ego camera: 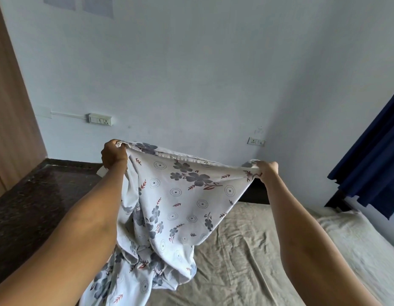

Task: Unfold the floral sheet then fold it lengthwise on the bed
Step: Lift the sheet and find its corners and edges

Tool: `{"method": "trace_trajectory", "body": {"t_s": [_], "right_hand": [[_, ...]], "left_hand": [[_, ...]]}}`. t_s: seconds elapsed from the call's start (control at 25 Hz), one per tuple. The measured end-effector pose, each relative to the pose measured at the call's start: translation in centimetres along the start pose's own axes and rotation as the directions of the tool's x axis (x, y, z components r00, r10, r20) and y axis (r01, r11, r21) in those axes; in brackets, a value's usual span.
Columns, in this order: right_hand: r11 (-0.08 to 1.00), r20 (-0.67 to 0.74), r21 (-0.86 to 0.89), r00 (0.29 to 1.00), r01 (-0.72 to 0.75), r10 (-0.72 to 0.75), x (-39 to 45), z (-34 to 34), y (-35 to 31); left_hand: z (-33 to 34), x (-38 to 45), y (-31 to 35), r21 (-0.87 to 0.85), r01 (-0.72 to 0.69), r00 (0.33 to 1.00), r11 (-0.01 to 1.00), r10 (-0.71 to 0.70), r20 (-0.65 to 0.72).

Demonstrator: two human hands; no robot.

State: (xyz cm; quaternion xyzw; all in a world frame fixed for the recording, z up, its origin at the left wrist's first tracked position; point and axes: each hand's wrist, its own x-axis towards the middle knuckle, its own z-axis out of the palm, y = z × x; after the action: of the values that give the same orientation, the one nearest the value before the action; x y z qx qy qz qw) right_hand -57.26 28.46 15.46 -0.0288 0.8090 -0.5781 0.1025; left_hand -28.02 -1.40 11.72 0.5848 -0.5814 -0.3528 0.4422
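Head view: the left hand and right hand hold the sheet up by its top hem, fingers curled tight round bunched corners. The thin white floral cloth sags between them; its crumpled lower end trails onto the wrinkled beige bed at near left.

No readable text, label or number appears anywhere.
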Motion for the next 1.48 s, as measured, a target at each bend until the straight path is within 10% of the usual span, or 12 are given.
{"method": "trace_trajectory", "body": {"t_s": [0.16,0.36,0.76,1.0,1.24,1.48], "right_hand": [[0.774,-0.017,-0.622,0.986,0.119,-0.165,0.5,-1.0,-0.6],[0.926,0.148,-0.363,0.975,-0.1,0.163,1.8,-3.6,-2.4],[0.978,0.252,0.131,0.96,-0.159,0.123,3.6,-4.1,-0.5],[0.794,0.055,-0.521,0.941,0.311,-0.333,4.7,-2.9,2.3],[0.837,0.017,-0.457,0.943,0.302,-0.331,8.9,-4.1,3.0],[0.94,0.12,-0.17,0.953,0.295,-0.278,10.6,-2.4,3.5]], "left_hand": [[-0.4,0.1,-0.7,0.004,0.007,1.0,1.0,-0.007,-0.02],[-0.8,0.8,-1.4,0.012,0.029,0.999,1.0,-0.029,-0.029],[0.8,0.5,-0.6,0.061,-0.044,0.995,0.997,0.038,0.091],[2.9,0.3,-0.3,0.165,-0.149,0.981,0.975,0.125,0.147],[5.7,0.4,-1.8,0.512,-0.392,0.916,0.764,0.273,0.293],[9.3,-0.2,-0.7,0.423,-0.334,0.908,0.842,0.167,0.384]]}}
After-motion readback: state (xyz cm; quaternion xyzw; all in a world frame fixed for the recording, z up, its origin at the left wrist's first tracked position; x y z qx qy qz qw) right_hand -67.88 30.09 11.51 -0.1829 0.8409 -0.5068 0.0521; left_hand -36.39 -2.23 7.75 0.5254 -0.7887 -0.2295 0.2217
